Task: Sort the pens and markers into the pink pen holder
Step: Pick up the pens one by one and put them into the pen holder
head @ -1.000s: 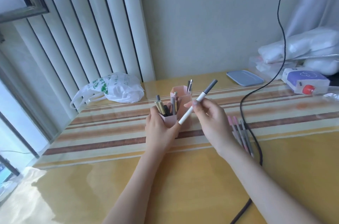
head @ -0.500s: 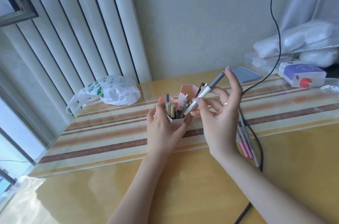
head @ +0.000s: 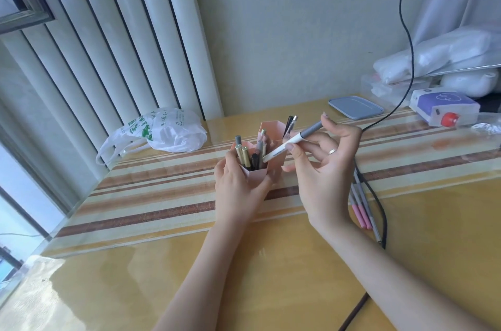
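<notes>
The pink pen holder (head: 257, 174) stands mid-table, with several pens and markers upright in its compartments. My left hand (head: 238, 189) grips its front compartment from the near side. My right hand (head: 322, 176) pinches a white marker with a grey cap (head: 294, 140) between thumb and forefinger. The marker is tilted, its white end at the rim of the front compartment and its cap pointing up and right. A few pink and grey pens (head: 362, 211) lie on the table to the right of my right wrist, partly hidden by it.
A black cable (head: 376, 195) runs down the wall and across the table beside the loose pens. A white plastic bag (head: 168, 130) lies back left. A grey-blue tray (head: 355, 107), a purple-white box (head: 444, 108) and white bags (head: 439, 57) sit back right.
My right hand brought the marker from beside the holder up over it, and the marker's white end now sits at the front compartment's rim. My left hand kept its grip on the holder.
</notes>
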`<move>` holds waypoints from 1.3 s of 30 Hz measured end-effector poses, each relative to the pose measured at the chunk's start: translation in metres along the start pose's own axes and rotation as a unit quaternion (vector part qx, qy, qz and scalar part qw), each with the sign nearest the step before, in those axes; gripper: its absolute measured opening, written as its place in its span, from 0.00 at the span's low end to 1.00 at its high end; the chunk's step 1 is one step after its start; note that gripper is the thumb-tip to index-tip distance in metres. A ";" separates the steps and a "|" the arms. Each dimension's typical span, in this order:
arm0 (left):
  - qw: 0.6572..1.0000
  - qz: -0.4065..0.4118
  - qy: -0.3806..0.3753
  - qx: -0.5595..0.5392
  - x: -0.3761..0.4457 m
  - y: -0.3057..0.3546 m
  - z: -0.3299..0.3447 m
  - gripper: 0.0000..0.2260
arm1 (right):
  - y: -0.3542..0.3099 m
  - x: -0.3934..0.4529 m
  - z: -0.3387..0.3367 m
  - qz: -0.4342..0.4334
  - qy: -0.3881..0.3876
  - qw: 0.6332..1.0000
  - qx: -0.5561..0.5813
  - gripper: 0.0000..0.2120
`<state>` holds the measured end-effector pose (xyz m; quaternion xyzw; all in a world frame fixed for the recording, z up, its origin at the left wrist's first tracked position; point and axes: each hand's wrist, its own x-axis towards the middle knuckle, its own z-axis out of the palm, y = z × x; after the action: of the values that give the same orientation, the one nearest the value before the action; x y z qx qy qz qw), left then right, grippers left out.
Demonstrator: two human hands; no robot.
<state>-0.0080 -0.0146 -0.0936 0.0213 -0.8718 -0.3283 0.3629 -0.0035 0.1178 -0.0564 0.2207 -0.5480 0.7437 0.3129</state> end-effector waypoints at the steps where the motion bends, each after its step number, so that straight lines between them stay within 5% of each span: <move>1: 1.000 0.003 0.001 0.001 0.000 0.000 -0.001 0.23 | 0.002 0.000 0.000 -0.002 -0.007 1.000 -0.008 0.27; 8: 0.999 0.046 -0.005 -0.007 -0.002 0.009 -0.002 0.29 | 0.022 -0.005 0.001 -0.109 -0.143 0.950 -0.254 0.08; 14: 0.999 -0.032 -0.015 -0.030 -0.002 0.003 -0.004 0.25 | 0.018 0.002 -0.001 -0.064 -0.142 0.956 -0.247 0.23; 17: 0.997 -0.062 -0.004 -0.037 0.000 0.001 -0.001 0.22 | 0.015 0.011 -0.011 -0.021 -0.094 0.942 -0.321 0.21; 19: 0.995 -0.087 0.001 -0.045 0.002 -0.003 0.000 0.20 | 0.018 0.018 -0.022 0.007 -0.107 0.875 -0.471 0.19; 22: 0.990 -0.124 -0.001 -0.064 0.003 -0.008 0.001 0.17 | 0.026 0.023 -0.037 0.142 -0.218 0.718 -0.646 0.24; 25: 0.990 -0.123 0.000 -0.065 0.003 -0.010 0.002 0.18 | 0.028 0.022 -0.042 0.231 -0.260 0.648 -0.677 0.24; 39: 0.990 -0.126 -0.007 -0.067 0.003 -0.008 0.002 0.19 | 0.028 0.011 -0.032 0.141 -0.328 0.666 -0.655 0.23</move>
<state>-0.0129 -0.0208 -0.0980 0.1042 -0.8406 -0.4292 0.3134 -0.0304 0.1451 -0.0772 0.1082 -0.9859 0.1078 0.0683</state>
